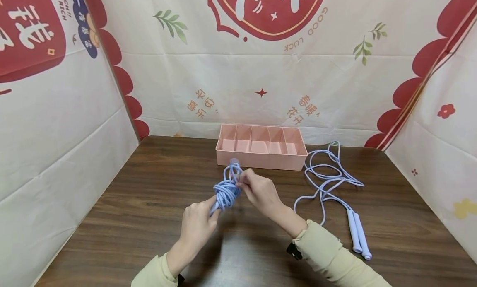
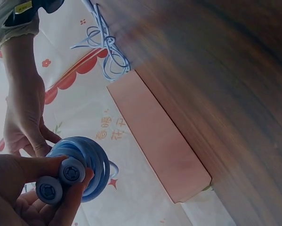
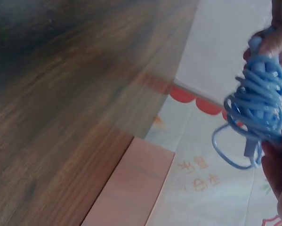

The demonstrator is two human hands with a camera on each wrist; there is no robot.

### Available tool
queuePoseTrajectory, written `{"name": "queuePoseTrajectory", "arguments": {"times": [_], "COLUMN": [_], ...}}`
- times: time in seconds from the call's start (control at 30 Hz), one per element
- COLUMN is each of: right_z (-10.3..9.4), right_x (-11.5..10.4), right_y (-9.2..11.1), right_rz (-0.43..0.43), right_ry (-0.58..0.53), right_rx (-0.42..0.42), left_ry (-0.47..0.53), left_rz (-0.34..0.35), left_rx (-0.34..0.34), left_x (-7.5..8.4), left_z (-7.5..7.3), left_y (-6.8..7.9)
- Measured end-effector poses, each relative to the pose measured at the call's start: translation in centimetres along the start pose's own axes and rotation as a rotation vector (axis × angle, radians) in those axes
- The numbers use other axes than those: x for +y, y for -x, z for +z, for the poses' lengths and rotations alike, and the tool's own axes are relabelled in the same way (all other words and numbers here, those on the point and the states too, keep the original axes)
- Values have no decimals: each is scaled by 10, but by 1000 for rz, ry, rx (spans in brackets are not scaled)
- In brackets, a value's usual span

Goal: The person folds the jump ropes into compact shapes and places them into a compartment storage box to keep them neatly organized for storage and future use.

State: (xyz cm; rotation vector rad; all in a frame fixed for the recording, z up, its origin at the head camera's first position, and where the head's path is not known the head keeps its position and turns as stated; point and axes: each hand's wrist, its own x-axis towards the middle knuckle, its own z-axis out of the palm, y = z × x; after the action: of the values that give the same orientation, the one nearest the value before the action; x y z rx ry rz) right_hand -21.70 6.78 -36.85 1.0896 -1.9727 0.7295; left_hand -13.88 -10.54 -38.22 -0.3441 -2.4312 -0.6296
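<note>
A light blue jump rope [image 1: 225, 193] is wound in a thick bundle around its own handles, held above the table. My left hand [image 1: 197, 224] grips the two handles at the near end; their round end caps [image 2: 72, 172] show in the left wrist view. At the far side of the bundle, my right hand [image 1: 262, 194] pinches the cord with thumb and fingers. A loose loop of cord [image 3: 221, 149] hangs out from the windings in the right wrist view. Part of the right hand's fingertips is hidden by the coils.
Behind the hands, a pink box [image 1: 261, 160] with several compartments stands near the table's back edge. To the right lies a second light blue jump rope [image 1: 353, 233], its cord loosely spread and handles side by side. Printed cloth [image 1: 238, 84] screens the back and sides of the brown table [image 1: 141, 196].
</note>
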Motion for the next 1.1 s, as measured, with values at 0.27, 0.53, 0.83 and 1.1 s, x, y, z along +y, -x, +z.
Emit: {"name": "queuePoseTrajectory", "arguments": {"times": [0.27,0.53,0.83,1.1], "right_z": [-9,-13,-10,-13], "right_x": [-3,-12,-23,-22], "right_y": [-8,-12,-15,-20], "right_rz": [397,672,488,206], "right_ry": [-522,-751,-566,-355], "right_rx": [-125,-101,237,191], "left_ry": [-12,-82,-109,-123], "left_rz": [59,246,319,352], "left_rx": [40,232,344,423], "left_x": [1,-2,-6,-8], "left_z": [1,8,5,1], "left_y": [3,5,1,-2]}}
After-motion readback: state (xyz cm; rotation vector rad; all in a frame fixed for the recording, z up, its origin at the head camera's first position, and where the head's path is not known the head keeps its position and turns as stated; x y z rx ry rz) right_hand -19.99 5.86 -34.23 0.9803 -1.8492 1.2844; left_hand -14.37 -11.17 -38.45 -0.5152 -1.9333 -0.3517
